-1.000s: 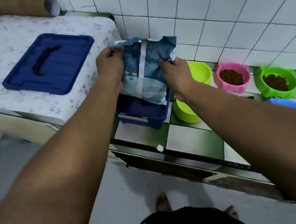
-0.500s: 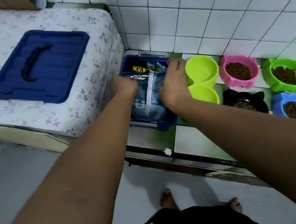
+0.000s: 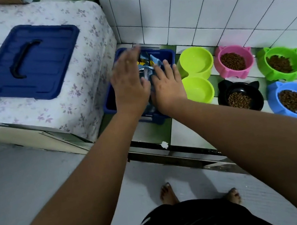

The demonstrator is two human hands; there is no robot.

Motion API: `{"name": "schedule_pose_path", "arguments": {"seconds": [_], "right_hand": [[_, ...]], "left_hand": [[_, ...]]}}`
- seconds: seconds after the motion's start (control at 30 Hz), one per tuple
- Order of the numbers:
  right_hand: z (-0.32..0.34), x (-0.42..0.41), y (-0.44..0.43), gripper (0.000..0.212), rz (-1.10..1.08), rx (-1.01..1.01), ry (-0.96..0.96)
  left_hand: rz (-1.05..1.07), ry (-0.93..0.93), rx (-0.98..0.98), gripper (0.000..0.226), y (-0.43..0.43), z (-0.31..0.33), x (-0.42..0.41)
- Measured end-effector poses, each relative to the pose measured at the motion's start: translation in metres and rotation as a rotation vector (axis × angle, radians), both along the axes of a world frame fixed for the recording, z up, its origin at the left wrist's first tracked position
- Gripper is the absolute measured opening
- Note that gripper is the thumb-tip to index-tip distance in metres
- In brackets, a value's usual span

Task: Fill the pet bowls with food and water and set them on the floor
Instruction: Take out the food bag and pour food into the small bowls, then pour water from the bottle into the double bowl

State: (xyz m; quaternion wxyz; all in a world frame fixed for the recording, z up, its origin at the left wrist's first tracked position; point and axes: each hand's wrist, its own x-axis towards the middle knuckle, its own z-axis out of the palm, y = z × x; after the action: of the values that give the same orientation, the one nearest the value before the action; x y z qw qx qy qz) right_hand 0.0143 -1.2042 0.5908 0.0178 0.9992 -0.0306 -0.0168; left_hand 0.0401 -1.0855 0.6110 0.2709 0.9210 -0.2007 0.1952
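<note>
A blue food bag (image 3: 148,67) lies inside the dark blue bin (image 3: 168,55) on the tiled counter. My left hand (image 3: 129,82) hovers over the bin with straight fingers, blurred from motion. My right hand (image 3: 168,84) lies flat on the bag with its fingers spread. To the right stand a yellow-green double bowl (image 3: 196,77) without kibble, and a pink bowl (image 3: 234,62), a green bowl (image 3: 281,63), a black bowl (image 3: 240,97) and a light blue bowl (image 3: 293,101), each holding brown kibble.
The bin's dark blue lid (image 3: 28,62) lies on a flowered cloth over a raised surface at the left. A white tiled wall (image 3: 204,6) runs behind the bowls. Below the counter edge (image 3: 169,151) is pale floor with my bare feet (image 3: 168,193).
The bag went from held up above the bin to pushed down inside it. Both hands let go of it and opened; the left hand is lifting away.
</note>
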Motion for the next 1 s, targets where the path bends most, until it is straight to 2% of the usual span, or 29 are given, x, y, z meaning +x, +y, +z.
{"name": "schedule_pose_path", "arguments": {"seconds": [0.1,0.2,0.33,0.43,0.6,0.73,0.8,1.0], "right_hand": [[-0.004,0.003,-0.002,0.077,0.006,0.036,0.144],[-0.003,0.005,-0.004,0.075,0.032,0.013,0.205],[0.001,0.006,-0.007,0.073,0.065,0.020,0.255],[0.004,0.005,-0.009,0.063,0.087,0.146,0.234],[0.017,-0.009,-0.033,0.043,0.029,0.444,-0.033],[0.026,-0.035,-0.079,0.053,0.008,0.604,-0.191],[0.027,-0.055,-0.115,0.052,-0.011,0.681,-0.258],[0.029,-0.141,-0.242,0.042,-0.189,0.630,-0.390]], "left_hand": [[-0.245,0.259,0.338,0.058,0.002,-0.011,0.013],[-0.287,0.529,0.545,0.062,0.008,-0.026,0.026],[-0.270,0.636,0.670,0.065,0.003,-0.033,0.035],[-0.285,0.633,0.708,0.057,-0.004,-0.020,0.038],[-0.191,0.453,0.361,0.031,-0.024,0.014,0.023],[-0.251,0.350,0.234,0.025,-0.073,0.030,0.005],[-0.312,0.309,0.186,0.028,-0.106,0.033,-0.008],[-0.440,0.349,0.147,0.035,-0.220,0.026,-0.067]]}}
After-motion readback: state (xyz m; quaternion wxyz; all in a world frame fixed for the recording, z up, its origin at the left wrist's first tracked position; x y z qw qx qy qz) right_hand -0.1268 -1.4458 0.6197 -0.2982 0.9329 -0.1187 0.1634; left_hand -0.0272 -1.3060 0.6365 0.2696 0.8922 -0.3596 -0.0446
